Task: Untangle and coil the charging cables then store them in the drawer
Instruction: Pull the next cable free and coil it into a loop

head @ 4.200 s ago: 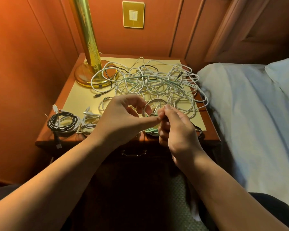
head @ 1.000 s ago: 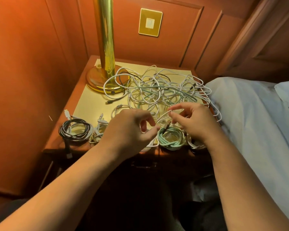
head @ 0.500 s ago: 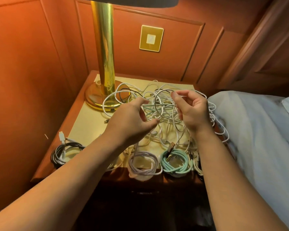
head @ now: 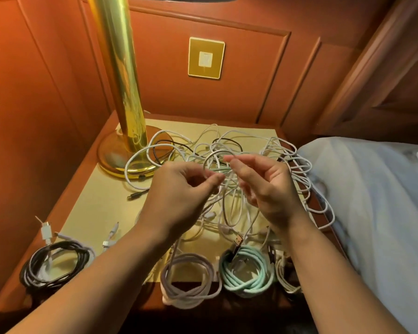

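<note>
Your hands have risen from the finished coils to the tangled cables mid-nightstand, left hand and right hand each pinching a white strand; next, tease one free.

Both hands are now working over the tangled cables toward twelve o'clock on the worktop, no longer at its six o'clock edge where they were coiling four seconds ago. The left hand is pinching a white strand, as is the right hand, raised beside it. The lilac coil is now lying at six o'clock, just beside the mint coil.
</note>
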Action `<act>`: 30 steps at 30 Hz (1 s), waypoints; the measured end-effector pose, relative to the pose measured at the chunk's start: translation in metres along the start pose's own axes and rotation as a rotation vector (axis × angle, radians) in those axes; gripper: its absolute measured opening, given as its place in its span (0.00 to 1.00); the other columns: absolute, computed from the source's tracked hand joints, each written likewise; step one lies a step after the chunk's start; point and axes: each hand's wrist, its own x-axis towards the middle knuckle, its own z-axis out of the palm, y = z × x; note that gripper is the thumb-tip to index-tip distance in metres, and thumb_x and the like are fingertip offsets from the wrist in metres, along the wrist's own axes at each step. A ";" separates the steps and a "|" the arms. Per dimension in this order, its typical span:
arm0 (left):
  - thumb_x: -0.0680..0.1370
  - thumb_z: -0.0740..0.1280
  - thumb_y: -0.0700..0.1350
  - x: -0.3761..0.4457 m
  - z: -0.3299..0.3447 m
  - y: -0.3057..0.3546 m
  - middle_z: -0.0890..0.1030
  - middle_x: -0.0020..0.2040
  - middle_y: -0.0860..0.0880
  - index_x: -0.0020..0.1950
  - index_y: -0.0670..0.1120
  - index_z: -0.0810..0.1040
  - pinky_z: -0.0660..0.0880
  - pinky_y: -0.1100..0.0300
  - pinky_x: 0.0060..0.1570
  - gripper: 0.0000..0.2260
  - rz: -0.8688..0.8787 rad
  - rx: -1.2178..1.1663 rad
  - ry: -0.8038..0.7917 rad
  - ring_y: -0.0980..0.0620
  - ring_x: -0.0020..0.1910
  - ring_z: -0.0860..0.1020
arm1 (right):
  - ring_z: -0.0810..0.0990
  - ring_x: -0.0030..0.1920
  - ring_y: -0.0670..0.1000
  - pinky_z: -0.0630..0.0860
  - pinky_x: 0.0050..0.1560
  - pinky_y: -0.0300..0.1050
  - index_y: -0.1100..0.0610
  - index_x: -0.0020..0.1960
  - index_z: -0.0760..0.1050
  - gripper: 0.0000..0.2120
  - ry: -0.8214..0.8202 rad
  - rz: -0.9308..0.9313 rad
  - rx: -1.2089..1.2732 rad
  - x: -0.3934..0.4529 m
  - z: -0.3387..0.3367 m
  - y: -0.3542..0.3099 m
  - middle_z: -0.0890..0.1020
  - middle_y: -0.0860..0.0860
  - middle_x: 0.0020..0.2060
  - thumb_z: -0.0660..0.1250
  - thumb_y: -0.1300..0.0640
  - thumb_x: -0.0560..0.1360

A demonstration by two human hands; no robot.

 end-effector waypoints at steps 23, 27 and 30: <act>0.81 0.68 0.45 0.014 -0.015 0.008 0.75 0.33 0.52 0.48 0.46 0.76 0.67 0.64 0.27 0.04 -0.223 -0.537 -0.046 0.56 0.30 0.70 | 0.72 0.31 0.43 0.74 0.33 0.43 0.37 0.60 0.82 0.17 -0.039 0.028 -0.574 -0.011 -0.009 0.010 0.81 0.50 0.40 0.71 0.57 0.77; 0.85 0.59 0.53 0.018 -0.023 0.013 0.66 0.32 0.52 0.39 0.48 0.70 0.60 0.62 0.28 0.17 -0.317 -0.786 -0.070 0.55 0.28 0.64 | 0.76 0.30 0.43 0.74 0.30 0.42 0.35 0.60 0.80 0.14 0.006 -0.037 -0.854 -0.012 -0.007 0.010 0.80 0.44 0.36 0.72 0.50 0.77; 0.85 0.58 0.56 0.022 -0.029 0.014 0.59 0.29 0.52 0.32 0.50 0.63 0.58 0.62 0.24 0.23 -0.290 -0.936 -0.080 0.54 0.26 0.59 | 0.77 0.35 0.40 0.73 0.34 0.39 0.40 0.58 0.82 0.09 0.058 -0.032 -0.916 -0.012 -0.005 0.011 0.80 0.42 0.36 0.73 0.44 0.78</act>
